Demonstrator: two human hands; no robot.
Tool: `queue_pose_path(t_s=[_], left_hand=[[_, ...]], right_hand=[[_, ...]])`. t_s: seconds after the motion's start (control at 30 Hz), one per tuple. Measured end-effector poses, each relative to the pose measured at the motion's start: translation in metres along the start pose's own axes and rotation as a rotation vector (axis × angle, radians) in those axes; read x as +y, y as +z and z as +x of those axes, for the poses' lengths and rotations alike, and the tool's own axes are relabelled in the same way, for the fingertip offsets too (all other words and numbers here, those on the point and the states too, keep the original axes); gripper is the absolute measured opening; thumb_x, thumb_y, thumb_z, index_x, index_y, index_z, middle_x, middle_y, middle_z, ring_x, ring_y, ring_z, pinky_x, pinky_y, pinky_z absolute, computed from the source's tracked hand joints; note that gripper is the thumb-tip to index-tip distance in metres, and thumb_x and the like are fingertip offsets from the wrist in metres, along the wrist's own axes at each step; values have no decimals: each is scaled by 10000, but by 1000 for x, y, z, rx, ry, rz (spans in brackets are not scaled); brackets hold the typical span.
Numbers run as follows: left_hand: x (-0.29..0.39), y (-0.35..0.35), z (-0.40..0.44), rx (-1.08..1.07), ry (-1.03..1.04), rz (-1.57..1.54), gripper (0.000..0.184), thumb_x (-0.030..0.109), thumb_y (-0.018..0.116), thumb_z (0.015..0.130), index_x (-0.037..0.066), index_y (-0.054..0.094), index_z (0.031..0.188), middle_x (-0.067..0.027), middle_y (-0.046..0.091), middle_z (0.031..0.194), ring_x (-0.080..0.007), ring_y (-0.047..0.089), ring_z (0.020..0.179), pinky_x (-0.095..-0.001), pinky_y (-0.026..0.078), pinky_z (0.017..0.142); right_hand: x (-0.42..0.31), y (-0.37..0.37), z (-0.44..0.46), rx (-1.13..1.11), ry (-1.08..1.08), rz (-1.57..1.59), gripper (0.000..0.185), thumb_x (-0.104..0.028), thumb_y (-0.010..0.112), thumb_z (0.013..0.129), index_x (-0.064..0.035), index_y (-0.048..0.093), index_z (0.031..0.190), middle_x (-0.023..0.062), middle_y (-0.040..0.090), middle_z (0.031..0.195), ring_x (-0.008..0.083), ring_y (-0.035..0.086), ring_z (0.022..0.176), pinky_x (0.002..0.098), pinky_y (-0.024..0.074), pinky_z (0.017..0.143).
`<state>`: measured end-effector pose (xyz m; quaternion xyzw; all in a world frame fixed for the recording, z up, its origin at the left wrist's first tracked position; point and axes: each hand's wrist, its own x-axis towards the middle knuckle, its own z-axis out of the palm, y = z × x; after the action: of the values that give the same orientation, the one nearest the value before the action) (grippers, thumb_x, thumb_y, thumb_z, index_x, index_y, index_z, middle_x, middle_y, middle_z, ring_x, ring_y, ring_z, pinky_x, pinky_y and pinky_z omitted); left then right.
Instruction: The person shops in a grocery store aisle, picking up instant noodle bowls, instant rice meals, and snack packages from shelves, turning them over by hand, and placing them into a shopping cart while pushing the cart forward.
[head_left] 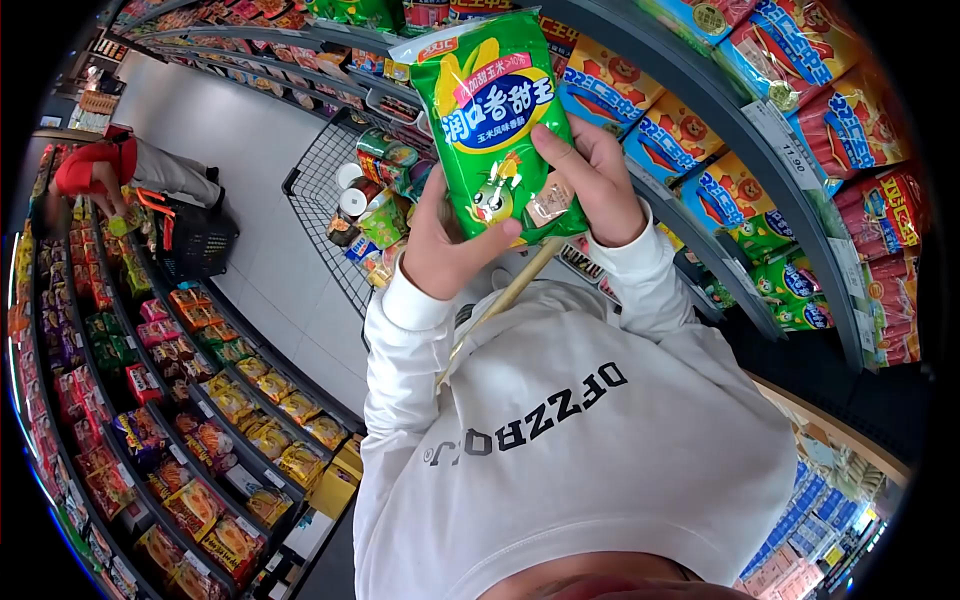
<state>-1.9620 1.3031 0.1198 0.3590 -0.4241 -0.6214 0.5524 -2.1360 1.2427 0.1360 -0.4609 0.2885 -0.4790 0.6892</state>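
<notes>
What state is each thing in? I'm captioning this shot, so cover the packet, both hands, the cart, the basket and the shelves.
Green packet: looks sealed, front face to the camera.
Left hand: closed on the packet.
Right hand: closed on the packet.
Wire cart: partly loaded.
Black basket: contents too unclear to tell.
Left shelves: stocked.
Right shelves: stocked.
</notes>
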Motion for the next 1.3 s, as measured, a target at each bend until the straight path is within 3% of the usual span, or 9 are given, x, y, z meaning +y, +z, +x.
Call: queue_pose_path(t_s=[0.4,0.57,0.63,0.73,0.83,0.87,1.03,1.17,1.3], left_hand=[[-9,-2,3,-2,-32,1,778,-71,738,804,-20,301,1447,-186,565,1327,-231,641,1113,-349,546,920],[-17,0,2,100,349,827,784,49,666,876,-70,206,1500,-263,446,1417,-336,522,1270,-409,422,1064],[-24,7,-6,91,179,607,766,175,593,939,-60,153,1521,-264,330,1477,-337,417,1337,-393,339,1116],[-39,-2,1,209,201,200,745,248,524,995,28,70,1543,-186,351,1468,-272,415,1313,-374,368,1080],[-40,-26,11,354,179,-154,493,129,637,944,6,428,1373,-104,580,1238,-176,573,1074,-315,465,923],[-37,-32,11,370,170,-198,383,67,690,891,2,546,1239,-78,640,1132,-156,610,1006,-296,484,884],[-22,-35,9,430,176,-157,423,47,704,869,-5,545,1257,-86,639,1143,-174,615,1010,-315,494,880],[-14,-35,1,435,160,-173,451,47,713,856,-7,540,1269,-87,641,1139,-182,616,1011,-318,492,887],[-14,-39,-6,413,148,-143,470,62,716,854,-8,535,1282,-89,643,1139,-184,617,1016,-318,490,892]], right_hand=[[8,-9,7,50,-33,-37,298,-178,615,987,42,614,1188,67,689,1096,96,641,947,236,511,811],[24,-1,11,197,-250,-470,334,-168,675,932,16,615,1204,132,727,965,128,698,838,264,534,725],[26,13,7,207,-345,-712,406,-167,719,871,10,613,1221,207,714,961,318,727,883,351,560,725],[33,25,-2,62,-590,-963,472,-194,767,796,-19,635,1214,203,690,1121,343,708,932,396,574,769],[37,18,0,-231,-735,-1010,390,-123,749,796,-27,655,1163,171,665,1218,330,681,1027,396,553,867],[38,16,0,-243,-736,-1002,390,-123,749,796,-27,655,1163,171,665,1218,330,681,1027,396,553,867],[33,18,0,26,-564,-909,334,-67,717,823,2,651,1144,155,647,1227,308,659,1059,367,538,866],[47,10,-10,-4,-164,-612,329,-76,703,883,43,615,1176,96,713,918,106,660,751,238,499,630],[61,5,-14,-18,-58,-509,325,-103,706,902,61,608,1164,55,701,815,30,607,686,206,471,573]])
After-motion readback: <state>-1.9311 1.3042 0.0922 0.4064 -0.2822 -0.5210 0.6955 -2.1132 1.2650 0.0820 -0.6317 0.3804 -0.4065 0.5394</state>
